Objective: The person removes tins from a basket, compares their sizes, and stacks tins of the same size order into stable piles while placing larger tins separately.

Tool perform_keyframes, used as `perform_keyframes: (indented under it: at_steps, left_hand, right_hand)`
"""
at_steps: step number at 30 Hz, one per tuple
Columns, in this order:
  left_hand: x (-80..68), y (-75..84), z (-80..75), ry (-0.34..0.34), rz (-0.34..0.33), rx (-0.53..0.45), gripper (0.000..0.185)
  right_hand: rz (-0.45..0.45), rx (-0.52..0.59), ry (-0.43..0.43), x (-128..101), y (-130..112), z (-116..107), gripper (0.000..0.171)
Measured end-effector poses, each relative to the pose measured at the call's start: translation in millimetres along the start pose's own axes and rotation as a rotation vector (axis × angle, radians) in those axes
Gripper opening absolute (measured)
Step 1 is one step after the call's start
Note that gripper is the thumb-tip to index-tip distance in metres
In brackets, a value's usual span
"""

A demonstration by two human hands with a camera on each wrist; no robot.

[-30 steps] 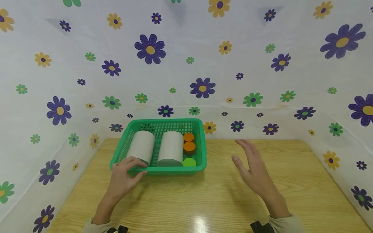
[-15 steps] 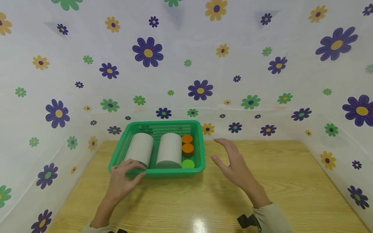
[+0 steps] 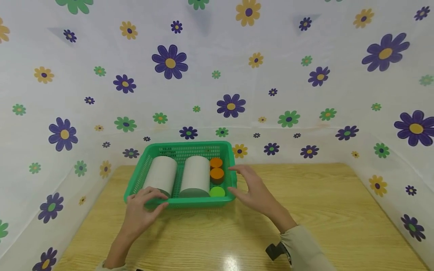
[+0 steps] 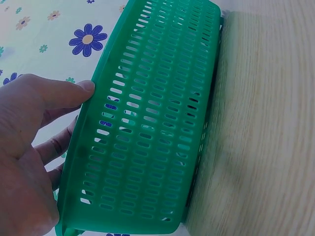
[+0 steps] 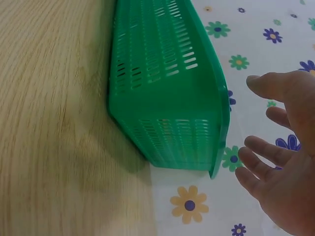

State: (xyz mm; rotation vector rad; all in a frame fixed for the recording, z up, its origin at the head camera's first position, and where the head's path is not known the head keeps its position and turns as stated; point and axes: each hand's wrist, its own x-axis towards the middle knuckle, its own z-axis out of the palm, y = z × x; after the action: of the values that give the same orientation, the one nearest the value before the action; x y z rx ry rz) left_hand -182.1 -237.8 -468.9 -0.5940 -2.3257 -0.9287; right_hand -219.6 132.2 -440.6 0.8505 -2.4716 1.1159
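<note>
A green slotted basket (image 3: 190,203) sits on the wooden table (image 3: 220,233) and holds two grey-white cylinders (image 3: 159,176) (image 3: 196,176) lying side by side. Right of them are two orange lids (image 3: 217,174) and a light green lid (image 3: 217,192). My left hand (image 3: 152,199) pinches the basket's front left rim; in the left wrist view its thumb (image 4: 74,91) presses the outer wall of the basket (image 4: 157,123) with the fingers over the rim. My right hand (image 3: 245,184) is spread open at the basket's right side. In the right wrist view this hand (image 5: 275,147) hovers just off the basket (image 5: 162,88).
White sheets printed with flowers (image 3: 230,105) wall in the table at the back and both sides. The basket stands close to the back wall, left of centre. Bare wood stretches to the right (image 3: 322,203) and towards me.
My right hand has moved left across the table to the basket's right side. The left hand has kept its hold on the front rim.
</note>
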Motion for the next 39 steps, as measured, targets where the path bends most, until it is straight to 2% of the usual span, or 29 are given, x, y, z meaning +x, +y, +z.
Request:
perform_keyframes:
  at_steps: [7,23,29,33,39]
  left_hand:
    - [-0.9,-3.3,-4.8,0.011,0.014,-0.006,0.028]
    - [1.6,-6.8,-6.8,0.018,0.027,0.001,0.027]
    - [1.7,-5.7,-4.3,0.024,0.024,-0.006,0.027]
    - [0.6,-5.9,-2.6,0.027,0.026,-0.006,0.027]
    - [-1.9,-6.6,-1.0,0.029,0.023,-0.015,0.026]
  right_hand:
    - [-0.027,-0.119,-0.087,22,-10,10,0.049]
    - [-0.071,-0.241,-0.466,65,-23,18,0.034]
    - [-0.11,-0.324,-0.558,75,-22,25,0.035]
    - [-0.09,-0.38,-0.609,79,-20,33,0.034]
    - [-0.085,-0.491,-0.664,79,-18,44,0.047]
